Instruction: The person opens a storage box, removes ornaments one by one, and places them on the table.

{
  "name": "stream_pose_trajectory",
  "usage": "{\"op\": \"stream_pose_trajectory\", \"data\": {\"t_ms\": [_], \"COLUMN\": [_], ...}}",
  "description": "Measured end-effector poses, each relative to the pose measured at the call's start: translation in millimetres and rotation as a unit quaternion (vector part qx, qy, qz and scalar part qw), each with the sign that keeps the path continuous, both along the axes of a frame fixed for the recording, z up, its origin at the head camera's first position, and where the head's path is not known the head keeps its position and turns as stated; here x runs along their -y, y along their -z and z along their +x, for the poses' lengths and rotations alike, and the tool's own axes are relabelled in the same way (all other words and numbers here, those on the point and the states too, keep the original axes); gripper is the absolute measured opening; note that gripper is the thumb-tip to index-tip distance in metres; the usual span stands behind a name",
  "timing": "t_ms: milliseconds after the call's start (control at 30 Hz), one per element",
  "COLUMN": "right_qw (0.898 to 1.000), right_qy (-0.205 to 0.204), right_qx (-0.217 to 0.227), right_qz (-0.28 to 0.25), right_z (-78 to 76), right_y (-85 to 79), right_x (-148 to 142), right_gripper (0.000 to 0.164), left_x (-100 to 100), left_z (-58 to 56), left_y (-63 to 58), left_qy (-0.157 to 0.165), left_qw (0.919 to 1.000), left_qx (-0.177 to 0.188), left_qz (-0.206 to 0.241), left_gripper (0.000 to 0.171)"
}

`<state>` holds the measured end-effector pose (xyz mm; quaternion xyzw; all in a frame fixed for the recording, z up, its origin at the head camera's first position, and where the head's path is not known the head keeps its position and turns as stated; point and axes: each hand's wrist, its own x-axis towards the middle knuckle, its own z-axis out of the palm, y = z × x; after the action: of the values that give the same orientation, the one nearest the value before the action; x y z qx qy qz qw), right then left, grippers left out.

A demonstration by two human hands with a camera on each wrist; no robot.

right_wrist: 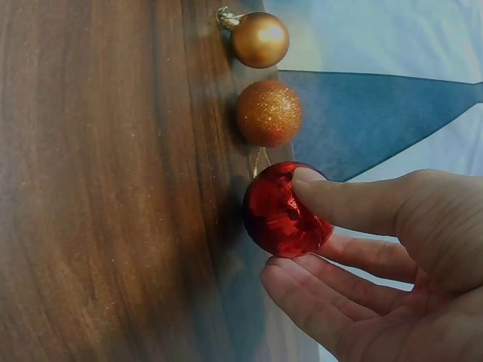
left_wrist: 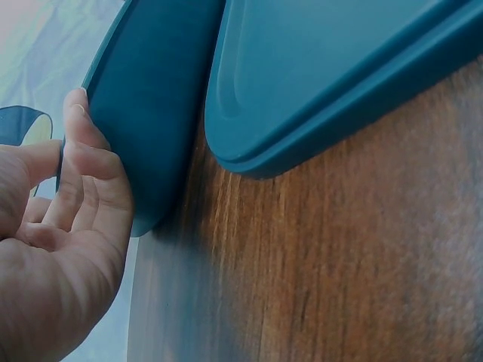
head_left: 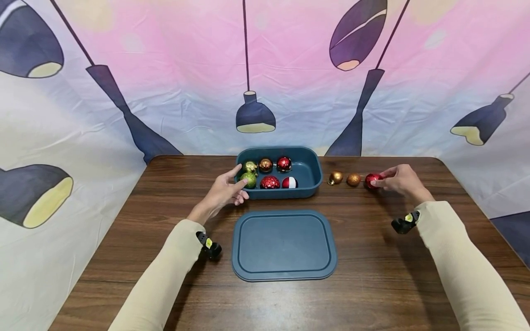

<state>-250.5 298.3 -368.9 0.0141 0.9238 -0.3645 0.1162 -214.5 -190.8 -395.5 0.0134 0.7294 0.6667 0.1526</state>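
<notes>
Red ball [head_left: 373, 180] pinched beside orange ball [head_left: 354, 179]

It is held between thumb and fingers of the right hand [head_left: 401, 180]; whether the counter [head_left: 290, 305] is touched cannot be told. The box's [head_left: 281, 194] left end is gripped by the left hand [head_left: 221, 191], fingers partly spread.
</notes>
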Motion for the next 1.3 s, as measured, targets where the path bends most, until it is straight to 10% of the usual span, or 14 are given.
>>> {"op": "stream_pose_trajectory", "data": {"t_ms": [500, 1300], "right_qw": [1.000, 0.999], "right_qy": [0.004, -0.040], "right_qx": [0.001, -0.021], "right_qz": [-0.007, 0.010], "right_z": [-0.1, -10.5], "right_y": [-1.5, -58.6], "right_x": [-1.5, 29.8], "right_gripper": [0.057, 0.064], "left_x": [0.9, 0.9], "left_z": [-0.5, -1.6], "left_y": [-0.1, -0.1], "left_qy": [0.004, -0.001], "left_qw": [1.0000, 0.9999], "left_qx": [-0.003, 0.011], "left_qz": [0.002, 0.003], "left_gripper": [0.070, 0.070]}}
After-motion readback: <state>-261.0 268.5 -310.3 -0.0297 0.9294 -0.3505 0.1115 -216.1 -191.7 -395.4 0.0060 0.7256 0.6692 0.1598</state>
